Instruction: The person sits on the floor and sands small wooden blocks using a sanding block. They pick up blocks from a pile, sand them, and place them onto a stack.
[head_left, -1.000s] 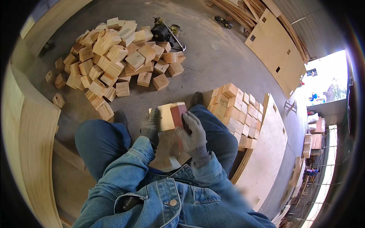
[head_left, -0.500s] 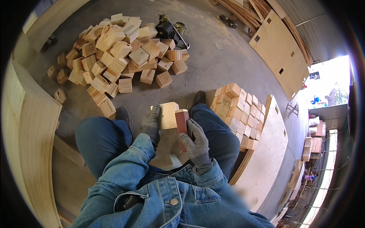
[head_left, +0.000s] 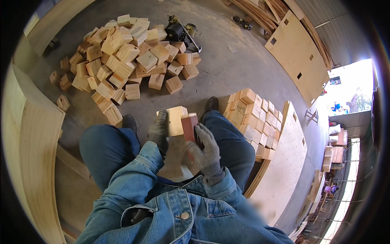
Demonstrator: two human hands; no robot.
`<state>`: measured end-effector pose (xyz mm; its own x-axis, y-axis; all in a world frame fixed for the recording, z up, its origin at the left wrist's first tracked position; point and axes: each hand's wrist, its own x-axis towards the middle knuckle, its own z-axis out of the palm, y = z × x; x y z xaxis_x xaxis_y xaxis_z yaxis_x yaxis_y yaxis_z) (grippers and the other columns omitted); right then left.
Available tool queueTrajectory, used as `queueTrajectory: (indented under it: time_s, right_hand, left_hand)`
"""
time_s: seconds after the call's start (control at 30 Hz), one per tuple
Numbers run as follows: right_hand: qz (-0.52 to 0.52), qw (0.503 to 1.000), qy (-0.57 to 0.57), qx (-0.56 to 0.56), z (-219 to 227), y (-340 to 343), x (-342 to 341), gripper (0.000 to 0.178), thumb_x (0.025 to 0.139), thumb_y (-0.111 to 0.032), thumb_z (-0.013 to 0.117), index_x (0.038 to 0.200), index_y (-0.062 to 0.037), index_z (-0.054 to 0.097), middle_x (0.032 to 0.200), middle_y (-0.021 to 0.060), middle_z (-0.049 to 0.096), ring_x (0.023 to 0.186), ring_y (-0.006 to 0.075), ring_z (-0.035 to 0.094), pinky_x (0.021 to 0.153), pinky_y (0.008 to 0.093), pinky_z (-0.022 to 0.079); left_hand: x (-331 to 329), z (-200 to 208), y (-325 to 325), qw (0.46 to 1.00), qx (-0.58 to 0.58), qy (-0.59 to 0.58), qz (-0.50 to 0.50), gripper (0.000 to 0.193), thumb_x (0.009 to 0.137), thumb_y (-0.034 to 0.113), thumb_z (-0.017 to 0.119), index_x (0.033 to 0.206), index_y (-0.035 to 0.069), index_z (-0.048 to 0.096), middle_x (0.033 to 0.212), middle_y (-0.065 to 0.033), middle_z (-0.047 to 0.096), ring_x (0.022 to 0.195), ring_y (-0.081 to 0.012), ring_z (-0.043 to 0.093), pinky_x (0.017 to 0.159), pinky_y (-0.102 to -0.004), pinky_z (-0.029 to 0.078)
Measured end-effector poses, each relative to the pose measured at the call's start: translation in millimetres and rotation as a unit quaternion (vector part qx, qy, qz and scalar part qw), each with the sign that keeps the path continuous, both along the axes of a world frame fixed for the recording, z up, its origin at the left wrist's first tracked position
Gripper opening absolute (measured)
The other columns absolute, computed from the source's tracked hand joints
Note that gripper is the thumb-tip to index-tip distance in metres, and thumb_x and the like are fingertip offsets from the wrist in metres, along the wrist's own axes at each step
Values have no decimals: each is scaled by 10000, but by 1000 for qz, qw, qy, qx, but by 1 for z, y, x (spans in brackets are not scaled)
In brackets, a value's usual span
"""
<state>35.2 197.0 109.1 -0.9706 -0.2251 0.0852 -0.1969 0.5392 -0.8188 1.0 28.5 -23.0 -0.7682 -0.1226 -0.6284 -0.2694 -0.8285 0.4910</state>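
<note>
My left hand [head_left: 158, 132], in a grey knit glove, grips a pale wooden block [head_left: 175, 122] by its left side, between my knees. In my gloved right hand [head_left: 208, 148] is a sanding block [head_left: 188, 128], a narrow bar with a reddish-brown face and a pale wooden end. The bar stands tilted at the right edge of the wooden block; whether the two touch I cannot tell. My right fingers lie along the bar's right side, with the thumb across its lower part.
A loose heap of wooden blocks [head_left: 126, 57] lies on the floor ahead, beside a black and yellow power tool [head_left: 176, 30]. Stacked blocks [head_left: 256, 118] stand right of my knee, next to a long plywood panel [head_left: 284, 162]. Curved layered wood [head_left: 38, 154] rises at left.
My right hand has moved slightly left with the sanding block, whose upper end now leans further left. The wooden block in my left hand has shifted a little left and up.
</note>
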Motion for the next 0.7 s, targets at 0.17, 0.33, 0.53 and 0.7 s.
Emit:
queueTrajectory:
  time_s: [0.17, 0.33, 0.53, 0.7]
  right_hand:
    - [12, 998, 53, 28, 0, 3, -9, 546, 889, -94, 797, 1374, 38, 584, 1429, 248, 538, 1290, 352, 594, 1049, 408, 525]
    - [-10, 1000, 13, -14, -10, -10, -63, 521, 893, -103, 789, 1347, 60, 591, 1399, 248, 567, 1263, 341, 614, 1050, 377, 516]
    - [8, 1000, 21, -3, 2, -4, -13, 539, 895, -112, 788, 1367, 51, 585, 1426, 260, 546, 1285, 347, 601, 1066, 385, 509]
    - [15, 1000, 13, 14, 6, 5, 3, 543, 884, -102, 790, 1367, 44, 589, 1433, 269, 538, 1309, 366, 583, 1064, 393, 511]
  left_hand:
    - [2, 9, 6, 996, -86, -18, -20, 514, 968, 552, 667, 1271, 139, 615, 1061, -49, 672, 867, -177, 662, 739, -331, 545]
    - [0, 25, 6, 997, -59, -45, -29, 536, 976, 540, 660, 1295, 112, 609, 1066, -71, 678, 888, -191, 672, 760, -336, 556]
    - [0, 0, -3, 996, -88, 19, -14, 504, 996, 526, 629, 1273, 105, 616, 1100, -90, 682, 939, -208, 692, 792, -337, 575]
    - [-5, 13, -4, 997, 5, -66, -28, 545, 998, 556, 615, 1309, 109, 591, 1143, -88, 683, 954, -216, 697, 806, -348, 586]
